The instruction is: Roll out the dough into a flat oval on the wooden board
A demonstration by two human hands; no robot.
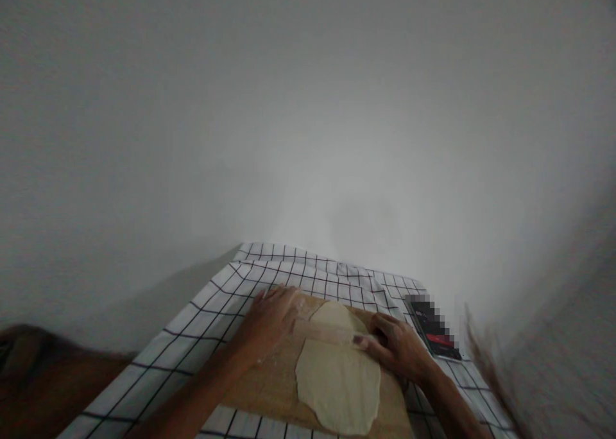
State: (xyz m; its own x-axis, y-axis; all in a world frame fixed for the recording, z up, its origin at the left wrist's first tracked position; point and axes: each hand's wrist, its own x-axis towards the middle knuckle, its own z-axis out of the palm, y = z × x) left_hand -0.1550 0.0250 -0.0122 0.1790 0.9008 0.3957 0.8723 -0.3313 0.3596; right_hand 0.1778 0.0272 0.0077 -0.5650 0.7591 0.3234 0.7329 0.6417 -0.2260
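Note:
A flattened sheet of pale dough (338, 387) lies on a wooden board (260, 387), its outline uneven. Across its upper part rests a light rolling pin (322, 332), with dough showing on both sides of it. At the pin's left end is my left hand (275, 317), its floury fingers over the end and pointing away from me. My right hand (397, 341) is curled around the right end, the thumb towards the dough. Both ends of the pin are hidden under the hands.
A white cloth with dark grid lines (192, 336) covers the table under the board. A phone (436, 330), partly pixelated, lies right of my right hand. Behind the table stands a plain wall (308, 137). Blurred, feathery stalks (491, 368) appear at lower right.

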